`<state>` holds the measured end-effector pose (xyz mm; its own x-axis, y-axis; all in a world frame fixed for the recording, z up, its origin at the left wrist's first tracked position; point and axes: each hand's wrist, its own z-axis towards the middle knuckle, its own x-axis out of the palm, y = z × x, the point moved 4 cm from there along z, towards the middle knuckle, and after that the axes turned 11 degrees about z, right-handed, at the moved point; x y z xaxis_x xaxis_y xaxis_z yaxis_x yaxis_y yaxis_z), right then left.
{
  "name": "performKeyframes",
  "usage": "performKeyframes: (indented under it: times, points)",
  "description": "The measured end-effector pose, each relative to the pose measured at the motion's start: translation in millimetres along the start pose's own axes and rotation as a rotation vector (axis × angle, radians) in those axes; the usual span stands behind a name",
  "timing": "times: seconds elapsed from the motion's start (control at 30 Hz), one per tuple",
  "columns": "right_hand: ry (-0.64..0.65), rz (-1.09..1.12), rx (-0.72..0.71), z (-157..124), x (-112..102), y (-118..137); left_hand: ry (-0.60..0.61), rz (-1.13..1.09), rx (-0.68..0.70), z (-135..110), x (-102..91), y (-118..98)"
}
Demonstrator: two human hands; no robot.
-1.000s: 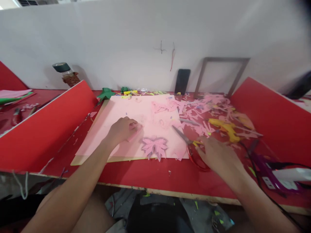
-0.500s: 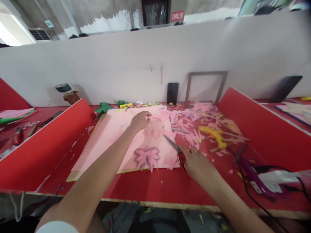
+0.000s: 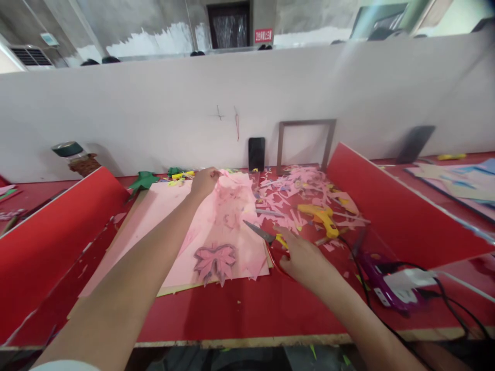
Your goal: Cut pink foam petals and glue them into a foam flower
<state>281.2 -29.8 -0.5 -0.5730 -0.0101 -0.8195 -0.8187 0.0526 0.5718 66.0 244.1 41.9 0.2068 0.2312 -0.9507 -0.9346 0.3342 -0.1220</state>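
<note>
My left hand [image 3: 203, 181] reaches to the far edge of a large pink paper sheet [image 3: 162, 221] and is closed on a piece of pink paper [image 3: 232, 188] there, lifting it. My right hand [image 3: 303, 260] rests on the red table [image 3: 240, 304], fingers curled over the red handles of a pair of scissors [image 3: 266, 239] whose blades point left and away. A cut-out pink flower shape [image 3: 216, 260] lies on the sheet near its front edge.
Pink paper scraps [image 3: 301, 193] and a yellow glue gun [image 3: 320, 216] lie right of the sheet. Red dividers [image 3: 386, 206] flank the work area on both sides. A phone [image 3: 256, 153] and an empty frame [image 3: 305, 141] lean on the white wall. A purple device with cables [image 3: 390, 286] sits at right.
My left hand has moved from the middle of the sheet to its far edge and taken hold of pink paper. My right hand stays at the scissors. The camera has tilted up.
</note>
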Motion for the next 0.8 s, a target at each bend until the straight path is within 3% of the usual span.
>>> performKeyframes:
  times: [0.13,0.33,0.43,0.57,0.67,0.8]
  points:
    - [-0.128,0.075,-0.072,-0.3,-10.1,-0.7,-0.038,-0.037,-0.038,8.6,-27.9,7.7]
    - [-0.158,0.053,-0.104,-6.1,-17.7,9.5,-0.026,-0.077,-0.004,-0.2,-56.7,7.2]
    - [-0.214,0.171,-0.074,-8.5,-19.2,11.8,0.045,-0.154,0.062,-20.1,-50.5,0.0]
    - [-0.289,0.500,-0.101,-15.9,-21.4,16.3,0.088,-0.290,0.083,-64.4,-30.1,-15.2]
    - [-0.208,0.657,-0.169,-19.0,-19.0,22.2,0.088,-0.357,0.061,-91.9,-21.1,-28.1]
    - [-0.027,0.813,-0.130,-15.9,-8.9,25.1,0.108,-0.388,0.009,-104.1,-23.9,-42.5]
